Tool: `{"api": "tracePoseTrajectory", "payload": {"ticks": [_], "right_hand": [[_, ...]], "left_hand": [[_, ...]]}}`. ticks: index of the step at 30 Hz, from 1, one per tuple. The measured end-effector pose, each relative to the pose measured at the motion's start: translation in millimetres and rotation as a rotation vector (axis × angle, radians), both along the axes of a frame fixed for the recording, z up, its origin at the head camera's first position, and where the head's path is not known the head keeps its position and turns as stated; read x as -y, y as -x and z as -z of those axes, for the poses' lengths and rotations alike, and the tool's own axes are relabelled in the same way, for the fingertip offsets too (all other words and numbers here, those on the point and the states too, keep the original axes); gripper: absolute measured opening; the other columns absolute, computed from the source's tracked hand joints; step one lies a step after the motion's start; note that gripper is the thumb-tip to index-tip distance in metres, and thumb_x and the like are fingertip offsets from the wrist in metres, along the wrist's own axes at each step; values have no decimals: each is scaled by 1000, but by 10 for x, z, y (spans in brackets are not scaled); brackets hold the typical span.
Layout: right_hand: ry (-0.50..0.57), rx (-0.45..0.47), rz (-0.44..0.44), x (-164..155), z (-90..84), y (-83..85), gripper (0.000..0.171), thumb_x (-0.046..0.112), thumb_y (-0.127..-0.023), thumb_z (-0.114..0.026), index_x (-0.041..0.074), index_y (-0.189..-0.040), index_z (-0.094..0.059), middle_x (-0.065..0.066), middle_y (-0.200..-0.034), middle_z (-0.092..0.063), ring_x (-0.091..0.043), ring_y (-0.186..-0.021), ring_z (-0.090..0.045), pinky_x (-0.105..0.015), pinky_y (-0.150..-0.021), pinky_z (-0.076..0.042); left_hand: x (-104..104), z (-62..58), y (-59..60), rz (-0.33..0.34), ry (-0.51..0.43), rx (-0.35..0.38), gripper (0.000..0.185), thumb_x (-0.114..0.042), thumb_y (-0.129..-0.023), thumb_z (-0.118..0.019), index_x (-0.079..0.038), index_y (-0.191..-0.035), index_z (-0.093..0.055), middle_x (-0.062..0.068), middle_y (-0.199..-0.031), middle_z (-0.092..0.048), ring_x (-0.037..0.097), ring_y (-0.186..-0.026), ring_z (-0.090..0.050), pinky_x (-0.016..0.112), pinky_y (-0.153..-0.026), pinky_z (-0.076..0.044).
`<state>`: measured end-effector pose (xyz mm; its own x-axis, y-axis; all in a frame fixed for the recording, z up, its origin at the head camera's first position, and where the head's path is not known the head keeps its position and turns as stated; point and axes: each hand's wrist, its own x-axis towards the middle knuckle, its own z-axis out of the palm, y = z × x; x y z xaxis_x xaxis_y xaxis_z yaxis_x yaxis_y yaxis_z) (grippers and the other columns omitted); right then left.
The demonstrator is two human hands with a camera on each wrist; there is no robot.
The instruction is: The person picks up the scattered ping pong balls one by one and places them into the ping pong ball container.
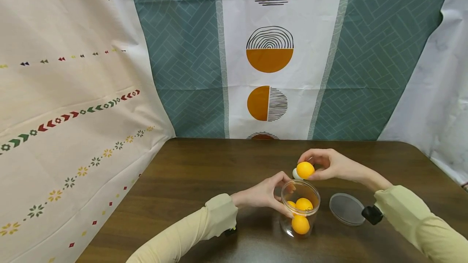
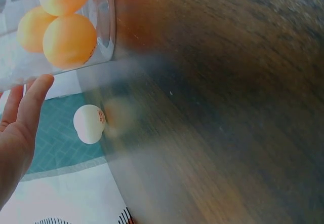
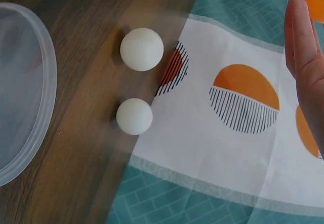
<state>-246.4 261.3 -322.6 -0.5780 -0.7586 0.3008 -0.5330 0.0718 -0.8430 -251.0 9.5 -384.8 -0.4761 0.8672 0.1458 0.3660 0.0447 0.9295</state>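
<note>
- The backdrop cloth [image 1: 278, 52], teal with a white strip of orange half-circles, hangs behind the counter; a cream patterned cloth [image 1: 73, 113] covers the left side.
- The dark wooden counter [image 1: 190, 173] carries everything else.
- The left hand [image 1: 264, 194] has its fingers curled round the rim and side of the clear jar, thumb on the near side.
- The right hand [image 1: 329, 164] pinches an orange ball in its fingertips, just above and behind the jar's mouth.
- The clear jar [image 1: 300, 208] stands upright near the middle of the counter, open at the top.
- The jar's clear lid [image 1: 346, 209] lies flat on the counter just to the right of the jar, apart from it.
- Three orange balls [image 2: 68, 39] sit inside the jar, packed together.
- The held orange ball [image 1: 305, 170] is in the air, outside the jar.
- Two white balls [image 3: 142, 49] rest on the counter near its far edge, close together.
</note>
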Motion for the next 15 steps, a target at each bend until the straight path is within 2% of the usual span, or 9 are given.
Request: {"api": "tracePoseTrajectory", "payload": {"ticks": [9, 15], "right_hand": [[1, 9, -65, 53, -2, -61, 38, -10, -81, -60, -1, -116, -50, -19, -103, -53, -30, -87, -54, -42, -64, -50], [-9, 13, -63, 66, -6, -85, 38, -9, -80, -62, -1, -116, -50, -19, -106, -51, -30, -85, -55, -41, -63, -51]], "left_hand": [[6, 7, -3, 5, 7, -7, 54, 2, -73, -73, -10, -111, -38, -1, -114, -46, 11, -104, -47, 27, -77, -47], [8, 4, -10, 7, 9, -10, 54, 2, -73, -73, -10, -112, -37, -2, -115, -46, 11, -105, -47, 27, -76, -47]]}}
